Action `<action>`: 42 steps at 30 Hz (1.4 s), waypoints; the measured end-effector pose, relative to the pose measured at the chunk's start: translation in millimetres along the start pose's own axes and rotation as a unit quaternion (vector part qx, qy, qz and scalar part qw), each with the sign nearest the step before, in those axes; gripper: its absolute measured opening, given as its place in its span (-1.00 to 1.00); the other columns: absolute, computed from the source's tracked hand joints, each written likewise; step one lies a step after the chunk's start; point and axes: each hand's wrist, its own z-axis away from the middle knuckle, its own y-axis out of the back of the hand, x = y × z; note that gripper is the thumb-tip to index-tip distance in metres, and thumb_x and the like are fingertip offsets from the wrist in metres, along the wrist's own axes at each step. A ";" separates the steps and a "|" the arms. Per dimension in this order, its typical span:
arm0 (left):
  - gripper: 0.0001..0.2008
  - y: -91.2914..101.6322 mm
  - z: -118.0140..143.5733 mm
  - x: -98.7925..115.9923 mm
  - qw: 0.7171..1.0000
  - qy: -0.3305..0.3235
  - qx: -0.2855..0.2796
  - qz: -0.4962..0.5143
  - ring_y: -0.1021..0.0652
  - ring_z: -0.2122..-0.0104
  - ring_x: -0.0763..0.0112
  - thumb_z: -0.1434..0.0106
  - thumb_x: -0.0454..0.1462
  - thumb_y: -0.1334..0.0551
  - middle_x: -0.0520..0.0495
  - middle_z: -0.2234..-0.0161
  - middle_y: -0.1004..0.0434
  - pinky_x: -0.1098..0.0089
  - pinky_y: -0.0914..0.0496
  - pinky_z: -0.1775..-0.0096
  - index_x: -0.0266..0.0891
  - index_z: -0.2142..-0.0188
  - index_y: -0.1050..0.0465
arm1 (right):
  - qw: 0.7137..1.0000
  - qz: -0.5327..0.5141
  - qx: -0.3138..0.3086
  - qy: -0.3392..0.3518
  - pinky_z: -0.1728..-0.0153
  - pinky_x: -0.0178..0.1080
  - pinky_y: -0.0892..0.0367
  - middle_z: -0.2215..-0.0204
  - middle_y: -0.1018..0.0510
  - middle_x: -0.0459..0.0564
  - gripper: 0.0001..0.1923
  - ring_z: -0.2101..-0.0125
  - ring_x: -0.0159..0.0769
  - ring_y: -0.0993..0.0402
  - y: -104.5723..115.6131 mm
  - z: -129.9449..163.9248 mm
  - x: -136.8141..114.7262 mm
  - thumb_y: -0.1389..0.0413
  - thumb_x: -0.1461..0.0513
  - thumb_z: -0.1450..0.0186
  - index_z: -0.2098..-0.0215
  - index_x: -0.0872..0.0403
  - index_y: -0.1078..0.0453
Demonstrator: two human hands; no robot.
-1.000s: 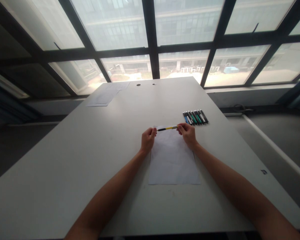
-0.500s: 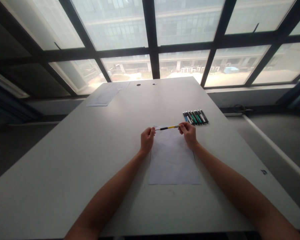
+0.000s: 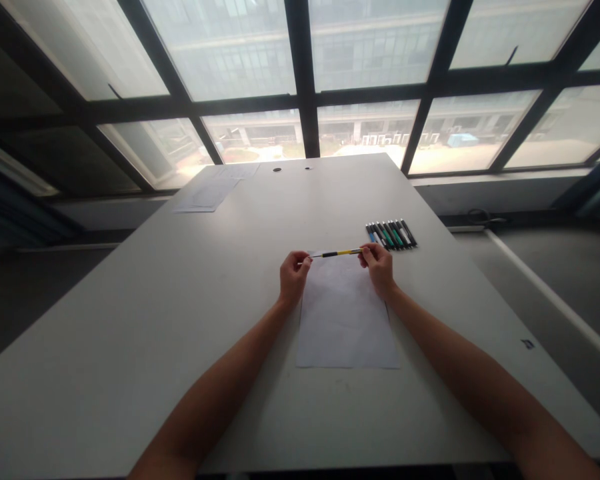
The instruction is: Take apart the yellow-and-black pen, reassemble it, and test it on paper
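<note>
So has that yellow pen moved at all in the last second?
Yes. The yellow pen has shifted slightly right and away, toward the row of pens, which stayed put.

— Pen [image 3: 341,253]: ends covered by fingers of both hands, tip not discernible.
— Row of pens [image 3: 391,235]: too small to count. Forearms cut off at bottom edge.

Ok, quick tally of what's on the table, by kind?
Yellow-and-black pen in right hand: 1
Pens in the row: about 8, too small to be sure
Near sheet: 1
Far paper pile: 1
Total: about 11
</note>
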 end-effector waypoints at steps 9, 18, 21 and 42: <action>-0.79 -0.7 3.0 0.1 0.998 -0.025 -0.056 -0.002 -0.57 0.28 0.39 -0.25 -0.21 -0.26 -0.07 0.28 -0.60 0.43 -0.42 0.27 -0.20 0.17 -0.60 | 1.000 0.004 -0.002 0.006 0.60 -0.34 -0.21 0.59 -0.49 -0.13 -0.76 0.61 -0.44 -0.30 -0.2 0.2 -0.7 -0.25 0.07 -0.20 0.33 0.08 -0.45; -0.82 -1.3 1.8 -0.5 0.995 -0.035 -0.049 -0.075 -0.55 0.34 0.38 -0.22 -0.15 -0.33 -0.07 0.33 -0.61 0.41 -0.42 0.29 -0.21 0.30 -0.60 | 1.000 0.011 -0.020 0.015 0.59 -0.34 -0.21 0.58 -0.49 -0.12 -0.78 0.60 -0.44 -0.31 -0.1 1.1 0.5 -0.24 0.09 -0.23 0.33 0.08 -0.46; -0.82 -0.6 0.7 -3.0 0.996 -0.030 -0.035 -0.081 -0.55 0.33 0.38 -0.24 -0.15 -0.30 -0.06 0.33 -0.61 0.41 -0.41 0.30 -0.22 0.30 -0.58 | 1.000 -0.003 -0.012 0.009 0.59 -0.34 -0.21 0.57 -0.49 -0.12 -0.78 0.60 -0.44 -0.31 0.6 0.2 1.3 -0.24 0.09 -0.22 0.32 0.08 -0.46; -0.76 5.7 -4.2 -9.5 0.996 0.019 0.092 -0.011 -0.42 0.44 0.45 -0.23 -0.11 -0.28 0.01 0.42 -0.47 0.44 -0.33 0.36 -0.24 0.26 -0.52 | 0.972 -0.182 0.110 -0.101 0.61 -0.41 -0.19 0.61 -0.36 -0.19 -0.75 0.60 -0.49 -0.26 7.3 -13.2 2.9 -0.32 0.13 -0.05 0.39 0.06 -0.41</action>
